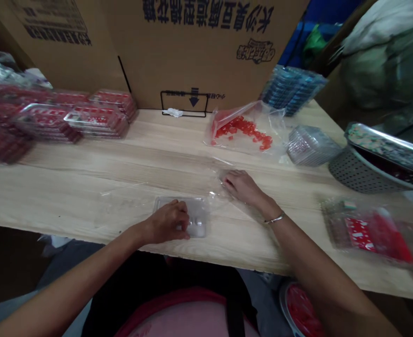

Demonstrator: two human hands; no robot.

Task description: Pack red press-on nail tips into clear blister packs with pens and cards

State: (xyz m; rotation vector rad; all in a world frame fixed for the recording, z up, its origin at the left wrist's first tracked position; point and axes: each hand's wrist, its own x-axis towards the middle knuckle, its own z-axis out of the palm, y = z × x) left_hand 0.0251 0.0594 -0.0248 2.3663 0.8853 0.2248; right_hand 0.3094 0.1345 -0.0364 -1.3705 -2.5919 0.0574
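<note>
A shallow clear plastic tray point(200, 215) lies on the wooden table near its front edge. Over the tray, my left hand point(169, 221) is closed, with bent fingers and the thumb low by the near rim; whatever it may pinch is hidden. Clear plastic film point(224, 199) glints just right of the tray. My right hand point(240, 186), a bracelet on its wrist, is closed on part of that film. Another thin clear sheet point(125, 201) spreads left of the tray. Beyond the right hand, an open clear bag point(248, 133) holds small red pieces.
Stacks of packed red trays point(97, 117) stand at the back left. A large cardboard box point(192, 56) rises behind the table point(150, 159). Toward the right are blue stacked packs point(292, 89), clear stacked trays point(312, 145), a grey basket point(361, 171) and bagged red items point(371, 234).
</note>
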